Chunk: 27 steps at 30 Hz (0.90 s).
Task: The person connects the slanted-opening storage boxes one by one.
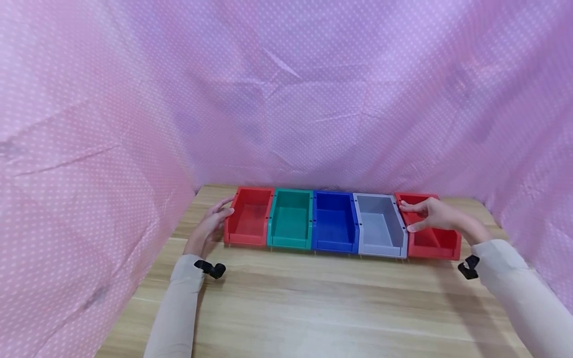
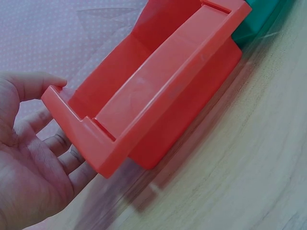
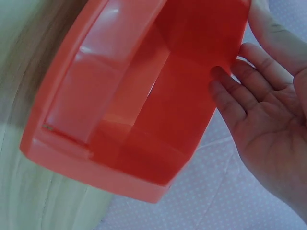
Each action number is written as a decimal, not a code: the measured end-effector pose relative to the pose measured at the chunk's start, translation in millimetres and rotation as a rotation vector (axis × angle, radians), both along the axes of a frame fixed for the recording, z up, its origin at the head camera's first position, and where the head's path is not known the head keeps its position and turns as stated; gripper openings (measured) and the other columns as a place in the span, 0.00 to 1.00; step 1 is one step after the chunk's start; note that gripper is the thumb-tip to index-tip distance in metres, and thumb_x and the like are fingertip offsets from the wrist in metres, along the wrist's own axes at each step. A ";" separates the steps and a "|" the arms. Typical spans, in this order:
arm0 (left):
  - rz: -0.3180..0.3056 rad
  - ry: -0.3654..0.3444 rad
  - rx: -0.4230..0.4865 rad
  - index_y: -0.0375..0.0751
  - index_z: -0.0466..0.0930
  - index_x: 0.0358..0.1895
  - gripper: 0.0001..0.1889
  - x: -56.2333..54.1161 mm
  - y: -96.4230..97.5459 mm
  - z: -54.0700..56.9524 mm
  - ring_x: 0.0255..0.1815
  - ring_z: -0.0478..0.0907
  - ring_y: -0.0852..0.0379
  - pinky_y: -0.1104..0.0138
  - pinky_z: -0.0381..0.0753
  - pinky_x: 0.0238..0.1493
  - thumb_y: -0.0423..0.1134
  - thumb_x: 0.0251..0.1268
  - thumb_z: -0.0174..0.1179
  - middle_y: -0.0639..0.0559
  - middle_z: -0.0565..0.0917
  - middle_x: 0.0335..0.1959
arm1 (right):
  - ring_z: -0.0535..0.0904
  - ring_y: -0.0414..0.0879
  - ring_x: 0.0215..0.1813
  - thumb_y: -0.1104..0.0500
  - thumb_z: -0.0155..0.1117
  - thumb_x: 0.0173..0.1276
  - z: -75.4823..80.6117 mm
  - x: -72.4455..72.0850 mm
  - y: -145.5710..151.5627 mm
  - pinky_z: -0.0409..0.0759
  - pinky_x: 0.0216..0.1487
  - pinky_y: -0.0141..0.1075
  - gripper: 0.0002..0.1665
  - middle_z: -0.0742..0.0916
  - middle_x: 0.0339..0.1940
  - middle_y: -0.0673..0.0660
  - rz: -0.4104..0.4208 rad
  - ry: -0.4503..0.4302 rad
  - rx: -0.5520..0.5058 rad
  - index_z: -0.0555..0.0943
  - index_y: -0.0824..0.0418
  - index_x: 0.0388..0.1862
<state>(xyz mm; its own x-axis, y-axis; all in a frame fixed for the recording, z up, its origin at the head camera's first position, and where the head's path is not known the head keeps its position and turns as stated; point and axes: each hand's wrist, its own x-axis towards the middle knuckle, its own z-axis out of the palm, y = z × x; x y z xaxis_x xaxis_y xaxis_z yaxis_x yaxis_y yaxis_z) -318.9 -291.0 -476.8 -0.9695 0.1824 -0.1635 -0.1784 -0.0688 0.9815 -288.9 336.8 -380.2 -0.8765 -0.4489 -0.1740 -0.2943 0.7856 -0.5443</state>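
Five-coloured-row aside, a red storage bin (image 1: 248, 223) stands at the left end of several joined bins. My left hand (image 1: 210, 226) is at its outer side. In the left wrist view the thumb lies over the rim of this bin (image 2: 148, 86) and the fingers (image 2: 60, 143) sit against the side below, pinching its edge. At the right end is another red bin (image 1: 436, 243). My right hand (image 1: 429, 214) reaches across it, thumb and forefinger spread and touching the rim beside the grey bin (image 1: 376, 228). The right wrist view shows loosely extended fingers (image 3: 256, 76) beside the red wall.
Between the red bins stand a green bin (image 1: 291, 221), a blue bin (image 1: 334, 223) and the grey one, side by side on a wooden table (image 1: 322, 303). Pink dotted cloth (image 1: 286, 99) hangs behind the row and at both sides.
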 end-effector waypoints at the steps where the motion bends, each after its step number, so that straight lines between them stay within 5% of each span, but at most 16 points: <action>1: 0.004 -0.005 0.003 0.55 0.63 0.78 0.34 0.6 0.6 0.0 0.51 0.84 0.57 0.59 0.86 0.52 0.42 0.71 0.63 0.54 0.81 0.58 | 0.69 0.75 0.70 0.50 0.78 0.60 -0.2 0.6 -0.5 0.87 0.51 0.42 0.48 0.74 0.72 0.71 -0.002 -0.012 -0.003 0.68 0.67 0.74; 7: 0.035 -0.013 -0.027 0.50 0.57 0.81 0.32 4.0 8.1 4.1 0.47 0.84 0.61 0.63 0.86 0.50 0.36 0.77 0.54 0.58 0.83 0.49 | 0.80 0.60 0.55 0.52 0.80 0.58 1.6 1.7 0.9 0.83 0.35 0.31 0.48 0.75 0.71 0.73 0.030 0.008 -0.004 0.70 0.69 0.72; 12: 0.016 0.031 -0.062 0.44 0.53 0.82 0.33 4.1 6.7 8.7 0.41 0.84 0.65 0.68 0.85 0.46 0.34 0.79 0.52 0.61 0.82 0.42 | 0.80 0.55 0.51 0.51 0.81 0.55 5.2 -4.8 0.8 0.82 0.37 0.31 0.50 0.75 0.71 0.74 0.048 0.052 0.051 0.70 0.69 0.73; 19: 0.014 0.041 -0.095 0.44 0.54 0.81 0.32 0.7 6.6 4.3 0.41 0.83 0.65 0.69 0.85 0.46 0.34 0.78 0.52 0.59 0.81 0.43 | 0.71 0.74 0.67 0.50 0.84 0.50 3.2 -11.0 0.9 0.83 0.57 0.55 0.57 0.74 0.70 0.77 0.080 0.083 0.111 0.68 0.72 0.73; 27: 0.026 -0.003 -0.061 0.52 0.59 0.80 0.32 -2.0 2.7 4.2 0.53 0.83 0.55 0.62 0.86 0.53 0.38 0.76 0.56 0.49 0.78 0.57 | 0.70 0.73 0.66 0.51 0.83 0.51 5.8 -14.9 -6.0 0.87 0.50 0.46 0.56 0.73 0.71 0.77 0.043 0.067 0.139 0.67 0.70 0.74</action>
<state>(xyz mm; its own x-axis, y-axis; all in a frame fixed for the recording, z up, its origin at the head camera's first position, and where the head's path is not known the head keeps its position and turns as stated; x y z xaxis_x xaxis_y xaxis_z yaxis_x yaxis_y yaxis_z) -320.9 -288.3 -472.6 -0.9734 0.1464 -0.1764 -0.1803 -0.0132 0.9835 -303.7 330.8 -374.4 -0.8686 -0.4620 -0.1789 -0.3614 0.8378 -0.4092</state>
